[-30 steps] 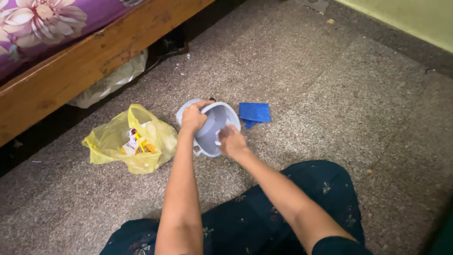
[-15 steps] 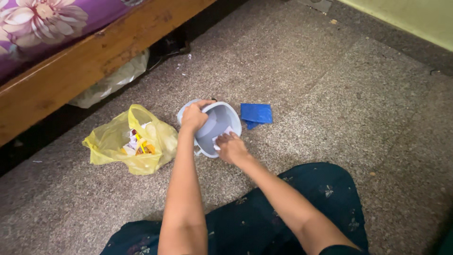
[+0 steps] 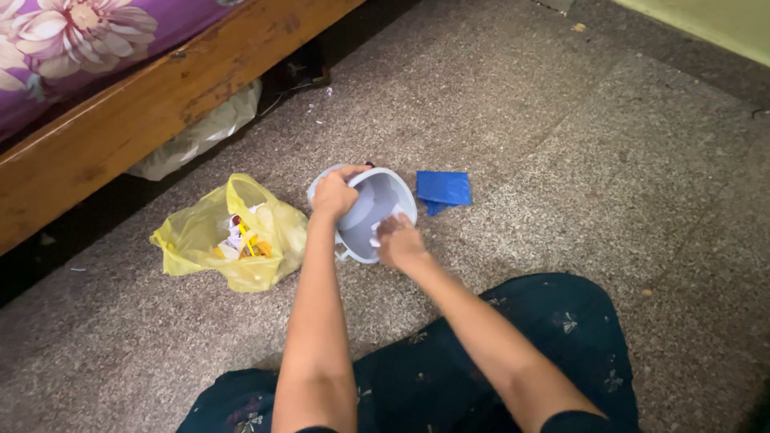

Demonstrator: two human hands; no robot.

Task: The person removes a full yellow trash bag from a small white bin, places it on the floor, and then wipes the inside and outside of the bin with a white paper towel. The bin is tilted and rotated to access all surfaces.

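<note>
Bucket (image 3: 377,200) between yellow bag (image 3: 233,236) and blue cloth (image 3: 443,189).

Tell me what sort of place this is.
Most likely a bedroom in a home: a wooden bed frame carrying a purple floral bedsheet runs along the speckled stone floor, where a person sits with a small grey bin and a yellow plastic bag of rubbish.

A yellow plastic bag (image 3: 233,236) of scraps lay near the wooden bed frame (image 3: 152,104); a folded blue bag (image 3: 443,189) lay farther from it.
</note>
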